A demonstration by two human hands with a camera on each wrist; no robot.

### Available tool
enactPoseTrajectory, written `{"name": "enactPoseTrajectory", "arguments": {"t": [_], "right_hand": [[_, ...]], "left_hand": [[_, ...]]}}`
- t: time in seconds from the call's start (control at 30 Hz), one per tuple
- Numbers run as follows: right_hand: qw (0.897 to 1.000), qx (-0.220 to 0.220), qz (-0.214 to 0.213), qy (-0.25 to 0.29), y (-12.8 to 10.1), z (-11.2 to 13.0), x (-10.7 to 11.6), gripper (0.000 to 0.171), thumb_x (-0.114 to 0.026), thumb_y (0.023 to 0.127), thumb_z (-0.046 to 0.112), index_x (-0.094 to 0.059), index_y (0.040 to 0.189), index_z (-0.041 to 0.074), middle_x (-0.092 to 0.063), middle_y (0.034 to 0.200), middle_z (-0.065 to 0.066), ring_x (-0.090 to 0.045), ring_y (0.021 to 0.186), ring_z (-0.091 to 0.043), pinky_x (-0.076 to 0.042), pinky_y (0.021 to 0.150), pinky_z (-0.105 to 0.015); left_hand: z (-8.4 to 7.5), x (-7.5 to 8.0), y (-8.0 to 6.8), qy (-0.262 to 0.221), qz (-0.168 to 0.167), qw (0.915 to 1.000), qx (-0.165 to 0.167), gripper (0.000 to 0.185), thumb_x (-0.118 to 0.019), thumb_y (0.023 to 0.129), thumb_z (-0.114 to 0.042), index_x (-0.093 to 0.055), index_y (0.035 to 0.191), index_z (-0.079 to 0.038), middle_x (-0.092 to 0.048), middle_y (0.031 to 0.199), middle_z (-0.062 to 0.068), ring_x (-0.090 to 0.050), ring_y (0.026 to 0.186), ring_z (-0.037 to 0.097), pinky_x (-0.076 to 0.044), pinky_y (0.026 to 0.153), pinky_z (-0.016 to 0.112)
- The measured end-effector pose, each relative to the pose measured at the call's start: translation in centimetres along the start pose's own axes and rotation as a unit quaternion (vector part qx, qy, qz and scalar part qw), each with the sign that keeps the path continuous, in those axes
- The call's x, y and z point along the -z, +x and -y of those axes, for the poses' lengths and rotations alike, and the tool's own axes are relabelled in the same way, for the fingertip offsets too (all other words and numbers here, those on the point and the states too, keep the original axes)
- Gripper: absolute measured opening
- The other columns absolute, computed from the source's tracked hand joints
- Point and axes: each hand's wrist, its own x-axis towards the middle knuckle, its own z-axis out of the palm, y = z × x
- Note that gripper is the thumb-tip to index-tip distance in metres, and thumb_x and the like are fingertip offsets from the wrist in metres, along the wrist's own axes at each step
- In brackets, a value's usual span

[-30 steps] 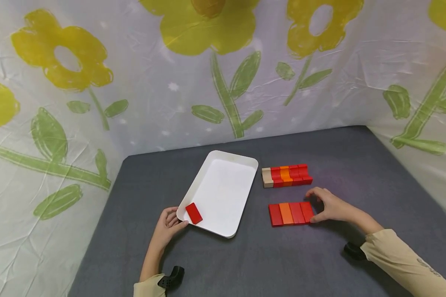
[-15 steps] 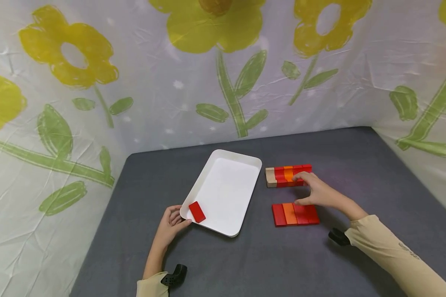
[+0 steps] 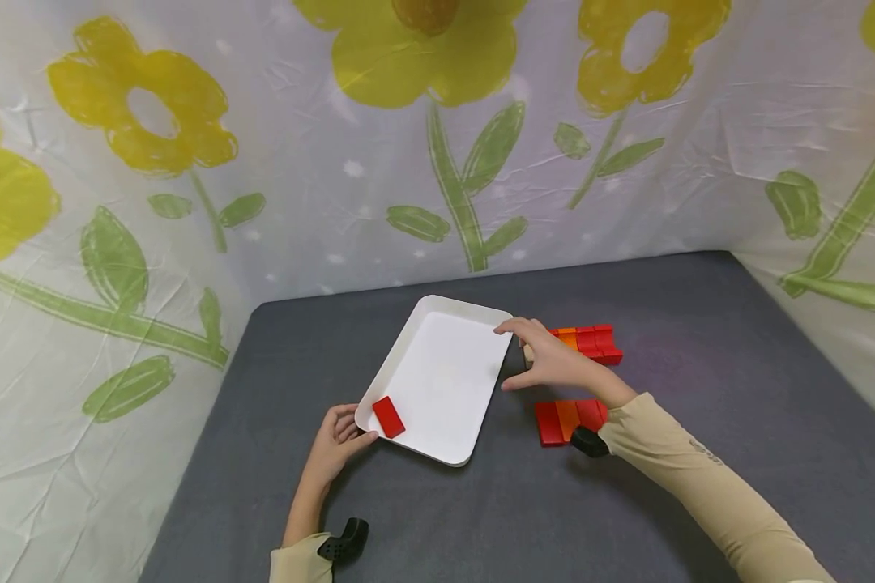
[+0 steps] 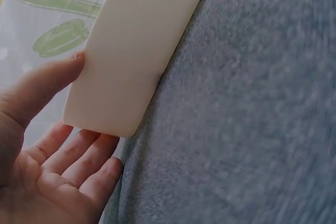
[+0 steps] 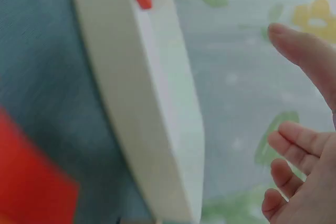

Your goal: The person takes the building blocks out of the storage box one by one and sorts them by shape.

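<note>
A shallow white tray (image 3: 445, 372) lies on the dark cloth, one red block (image 3: 389, 417) inside near its front left corner. My left hand (image 3: 335, 445) holds that corner; in the left wrist view its thumb (image 4: 71, 72) touches the tray's upper edge while the fingers bend at the end wall. With thumb and fingers spread and nothing between them, my right hand (image 3: 547, 356) hovers at the tray's right edge. It partly covers the back row of red and orange grooved blocks (image 3: 598, 344). Its forearm overlaps the front row of flat red and orange blocks (image 3: 567, 421).
A dark grey cloth (image 3: 467, 526) covers the table. Behind it hangs a pale curtain (image 3: 321, 194) printed with yellow flowers. A black wrist device (image 3: 346, 542) sits at the left cuff, and another black device (image 3: 589, 442) at the right cuff.
My right hand has moved left from the right end of the front row, past the back row, to the tray's right side. The left hand stays at the tray corner.
</note>
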Motion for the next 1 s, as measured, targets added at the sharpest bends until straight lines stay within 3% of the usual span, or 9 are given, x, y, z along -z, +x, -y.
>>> {"name": "enactPoseTrajectory", "arguments": {"t": [0.2,0.43,0.57,0.7,1.0], "right_hand": [[0.999,0.043,0.011,-0.006,3.2,1.6,-2.1,0.074,-0.079,0.067,0.025,-0.041,0.127,0.004,-0.040,0.128,-0.009,-0.040,0.101,-0.029,-0.040,0.080,-0.044],[0.994,0.090,0.062,-0.012,6.3,3.6,-5.7,0.075,-0.079,0.067,0.026,-0.041,0.127,0.001,-0.040,0.129,-0.010,-0.037,0.105,-0.023,-0.037,0.085,-0.035],[0.991,0.086,0.101,-0.018,7.5,4.3,-8.2,0.075,-0.079,0.067,0.023,-0.041,0.128,0.000,-0.040,0.130,-0.009,-0.035,0.109,-0.025,-0.033,0.088,-0.033],[0.985,0.088,0.134,-0.068,8.4,4.4,-10.6,0.071,-0.079,0.068,0.021,-0.043,0.126,0.000,-0.043,0.128,-0.007,-0.036,0.111,-0.020,-0.029,0.091,-0.027],[0.973,0.077,0.167,-0.142,9.8,4.4,-13.4,0.073,-0.081,0.065,0.025,-0.046,0.125,0.003,-0.047,0.125,-0.004,-0.041,0.104,-0.016,-0.030,0.084,-0.019]], "left_hand": [[-0.1,-0.1,0.5,0.012,0.011,0.9999,-0.002,0.050,-0.071,0.073,0.002,-0.041,0.113,0.005,-0.047,0.122,0.023,-0.047,0.111,0.033,-0.035,0.093,0.036],[-0.5,0.2,0.3,0.016,0.015,0.9997,0.003,0.045,-0.071,0.072,0.002,-0.043,0.107,0.007,-0.047,0.121,0.025,-0.048,0.108,0.035,-0.038,0.091,0.038],[0.1,0.6,-0.1,0.010,0.010,0.9998,-0.015,0.045,-0.070,0.073,0.005,-0.042,0.107,0.008,-0.047,0.120,0.026,-0.049,0.107,0.036,-0.041,0.087,0.026],[0.2,0.7,-0.4,0.012,0.008,0.9995,-0.029,0.044,-0.069,0.072,0.009,-0.041,0.106,0.010,-0.048,0.118,0.029,-0.050,0.105,0.037,-0.043,0.080,0.017],[0.6,0.5,0.3,0.007,0.024,0.9987,-0.044,0.043,-0.069,0.072,0.009,-0.041,0.105,0.010,-0.049,0.116,0.029,-0.051,0.103,0.035,-0.044,0.079,0.019]]}}
